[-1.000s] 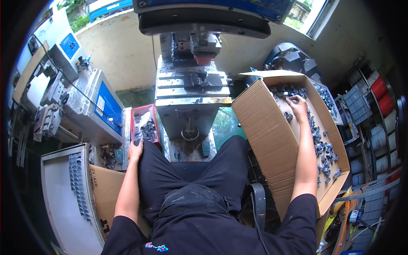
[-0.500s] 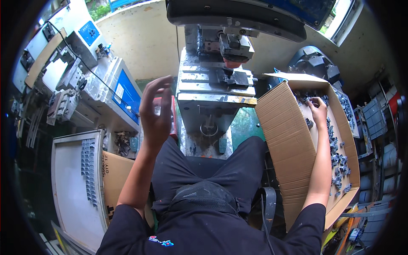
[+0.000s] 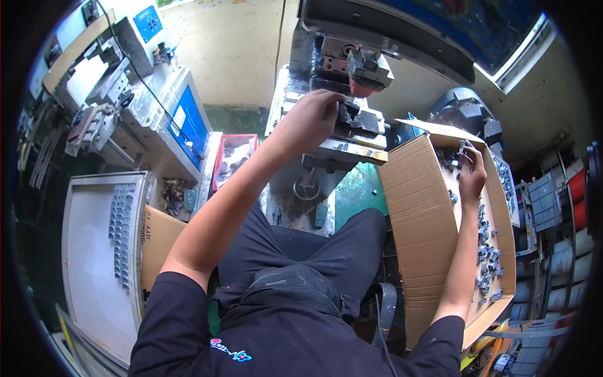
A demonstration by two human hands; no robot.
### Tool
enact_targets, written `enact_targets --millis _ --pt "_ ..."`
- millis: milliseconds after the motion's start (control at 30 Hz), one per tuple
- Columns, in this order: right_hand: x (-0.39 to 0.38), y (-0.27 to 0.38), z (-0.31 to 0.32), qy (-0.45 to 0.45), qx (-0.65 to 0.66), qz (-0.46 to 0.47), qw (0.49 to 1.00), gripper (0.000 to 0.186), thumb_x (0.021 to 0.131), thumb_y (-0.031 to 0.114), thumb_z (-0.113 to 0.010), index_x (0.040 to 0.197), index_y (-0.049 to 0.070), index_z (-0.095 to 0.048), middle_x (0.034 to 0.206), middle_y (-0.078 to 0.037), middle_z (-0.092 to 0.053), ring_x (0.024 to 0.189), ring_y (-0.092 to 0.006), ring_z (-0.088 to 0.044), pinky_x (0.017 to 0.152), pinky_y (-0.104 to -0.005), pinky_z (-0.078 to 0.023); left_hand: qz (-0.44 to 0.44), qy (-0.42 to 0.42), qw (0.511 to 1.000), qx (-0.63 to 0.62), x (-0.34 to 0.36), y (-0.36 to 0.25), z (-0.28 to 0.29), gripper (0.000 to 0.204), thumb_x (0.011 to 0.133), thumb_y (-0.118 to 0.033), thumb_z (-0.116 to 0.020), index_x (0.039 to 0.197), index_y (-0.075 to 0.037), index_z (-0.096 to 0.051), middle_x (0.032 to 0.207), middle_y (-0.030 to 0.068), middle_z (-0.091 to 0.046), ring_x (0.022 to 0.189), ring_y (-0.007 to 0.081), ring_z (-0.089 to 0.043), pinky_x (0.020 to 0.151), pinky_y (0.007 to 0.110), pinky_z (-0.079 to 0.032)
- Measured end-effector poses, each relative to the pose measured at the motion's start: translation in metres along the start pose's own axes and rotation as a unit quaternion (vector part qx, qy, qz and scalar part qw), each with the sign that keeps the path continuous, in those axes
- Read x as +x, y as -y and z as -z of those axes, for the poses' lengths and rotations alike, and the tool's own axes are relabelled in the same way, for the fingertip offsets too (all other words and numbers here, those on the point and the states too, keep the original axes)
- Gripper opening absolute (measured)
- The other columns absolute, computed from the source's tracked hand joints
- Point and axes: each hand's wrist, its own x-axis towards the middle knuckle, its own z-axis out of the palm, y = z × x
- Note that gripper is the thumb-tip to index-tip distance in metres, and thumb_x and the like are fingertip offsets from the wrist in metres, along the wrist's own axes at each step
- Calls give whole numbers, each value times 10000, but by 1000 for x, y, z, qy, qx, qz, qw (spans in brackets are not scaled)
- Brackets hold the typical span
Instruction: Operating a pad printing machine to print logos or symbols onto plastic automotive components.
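My left hand (image 3: 308, 125) is at the machine's black fixture (image 3: 361, 122), fingers curled down at its left end; what they hold, if anything, is hidden. Above the fixture hangs a machine head (image 3: 367, 69) with a red part beneath. To my right, my right hand (image 3: 471, 173) is in a long open cardboard box (image 3: 418, 239), its fingers closed on a small dark part (image 3: 463, 147) near the box's far end. Many small dark grey parts (image 3: 487, 270) lie scattered along the inside of the box.
Left of the machine stand a red bin (image 3: 222, 155) with parts, a second machine (image 3: 141, 110) with a blue panel, and a framed white board (image 3: 88, 239) bearing rows of grey pieces. A cluttered rack (image 3: 553, 207) is at the right, a foot pedal (image 3: 320, 215) below the machine.
My left hand has left the red bin, risen, and moved forward and right onto the machine's fixture. My right hand has stayed in the box, lifting a small part slightly. The view has shifted.
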Motion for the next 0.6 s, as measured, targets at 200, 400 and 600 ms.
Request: enact_targets --millis 200,400,600 --pt "-13 143 -60 37 73 176 981 303 808 -80 -633 1086 33 -674 1130 -156 -669 1006 -246 -667 861 -327 -528 35 -8 999 -4 3 1 -3 245 900 -60 -514 1095 26 -634 1080 200 -632 1023 353 -606 919 371 -452" --pt "8 199 -95 147 154 167 962 269 794 -66 -647 1052 4 -682 1122 -152 -672 980 -280 -676 818 -337 -541 16 -37 998 -48 3 -3 -2 242 883 -95 -515 1002 66 -651 1021 247 -631 974 395 -603 900 413 -463" --pt "12 198 -113 179 178 113 961 303 760 -89 -645 1046 2 -685 1084 -156 -682 945 -281 -683 828 -340 -531 38 -22 998 -37 1 -5 -3 265 902 -90 -486 1045 76 -635 1037 250 -636 1002 382 -612 931 400 -447"
